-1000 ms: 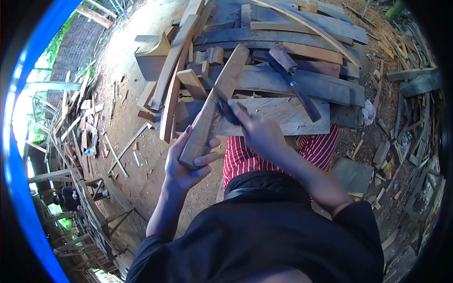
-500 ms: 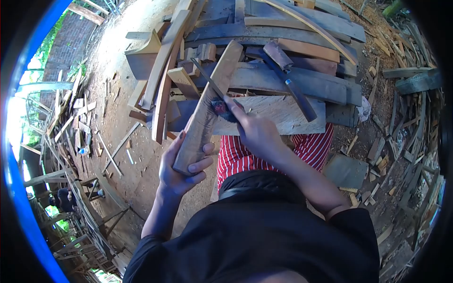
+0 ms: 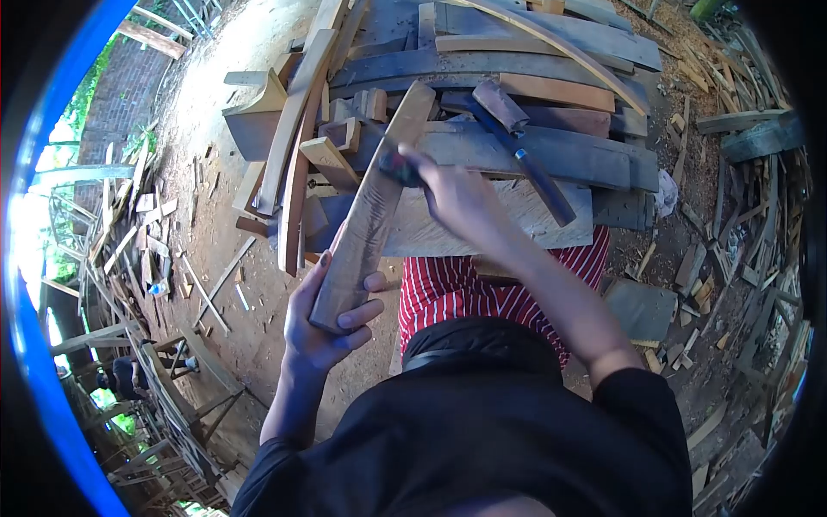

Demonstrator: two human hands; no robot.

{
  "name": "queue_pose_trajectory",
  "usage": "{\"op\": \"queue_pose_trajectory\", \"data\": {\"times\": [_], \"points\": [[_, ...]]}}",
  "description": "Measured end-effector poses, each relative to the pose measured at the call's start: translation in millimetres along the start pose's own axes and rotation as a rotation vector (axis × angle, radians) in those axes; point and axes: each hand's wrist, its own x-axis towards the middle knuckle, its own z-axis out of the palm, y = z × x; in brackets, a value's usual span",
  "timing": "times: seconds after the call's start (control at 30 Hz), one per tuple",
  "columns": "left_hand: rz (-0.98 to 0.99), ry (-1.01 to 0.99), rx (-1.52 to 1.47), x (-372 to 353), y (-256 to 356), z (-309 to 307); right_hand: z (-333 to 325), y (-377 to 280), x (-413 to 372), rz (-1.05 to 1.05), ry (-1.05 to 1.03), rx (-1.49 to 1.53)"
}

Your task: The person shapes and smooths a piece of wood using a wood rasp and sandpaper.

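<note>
A long wooden piece [image 3: 372,215] slants upward over the bench, its lower end in my left hand [image 3: 323,314], whose fingers wrap round it. My right hand [image 3: 452,194] is closed on a dark tool [image 3: 401,168] with a reddish spot, held against the upper part of the wood. The tool's blade is blurred. Under my right hand lies a broad light board [image 3: 508,211]. Beyond it, a dark-handled tool [image 3: 544,185] rests on the stacked boards, next to a brownish block [image 3: 500,107].
Curved boards [image 3: 586,155] are stacked across the bench, with long strips [image 3: 297,121] at its left. Scrap wood [image 3: 142,233] litters the ground at left, and a woodpile [image 3: 758,224] stands at right. Another person [image 3: 129,377] is far off at lower left.
My right hand has moved slightly up and left along the wood with the dark tool. The wood's upper end and my left hand have shifted a little lower and left.
</note>
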Motion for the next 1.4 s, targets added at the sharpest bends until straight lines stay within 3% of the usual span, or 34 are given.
{"op": "queue_pose_trajectory", "data": {"times": [0.1,0.2,0.27,0.4,0.47,0.57,0.63,0.7,0.8,0.87,0.97,1.03,1.07,1.13,1.27,1.4], "points": [[-0.002,-0.042,-0.018,-1,3,-12,19,19,44,-0.07,0.159,-0.007],[-0.011,-0.066,-0.04,-1,1,-17,11,12,30,-0.041,0.116,-0.015],[-0.007,-0.076,-0.077,0,1,-17,-9,-11,-15,0.024,-0.057,0.043],[-0.027,-0.043,-0.052,-1,1,-12,-1,-4,-14,0.062,-0.105,0.068],[-0.013,-0.053,-0.033,-1,2,-15,14,19,36,0.081,0.034,0.049],[-0.015,-0.073,-0.039,-2,4,-13,14,18,51,0.113,0.076,0.039],[-0.008,-0.07,-0.065,0,4,-12,23,25,19,-0.068,0.18,0.102],[-0.001,-0.066,-0.035,-1,3,-10,-2,-7,-30,0.05,-0.088,0.08],[-0.008,-0.04,-0.021,-1,3,-6,-9,-16,-44,0.03,-0.104,0.028],[-0.025,-0.033,-0.024,-2,5,-6,3,7,-5,0.073,-0.107,0.083],[-0.026,-0.046,-0.03,-3,4,-10,35,42,34,0.084,0.091,0.018],[-0.006,-0.045,-0.031,-2,5,-11,32,40,33,-0.149,0.282,0.175],[-0.008,-0.054,-0.038,1,5,-11,27,35,16,-0.15,0.279,0.164],[-0.007,-0.049,-0.041,-1,2,-10,-3,-7,-35,0.075,-0.128,0.166],[-0.017,-0.049,-0.047,-2,2,-16,23,26,4,0.074,0.061,0.176],[-0.022,-0.053,-0.049,-2,4,-15,21,33,43,0.203,0.03,0.1]]}}
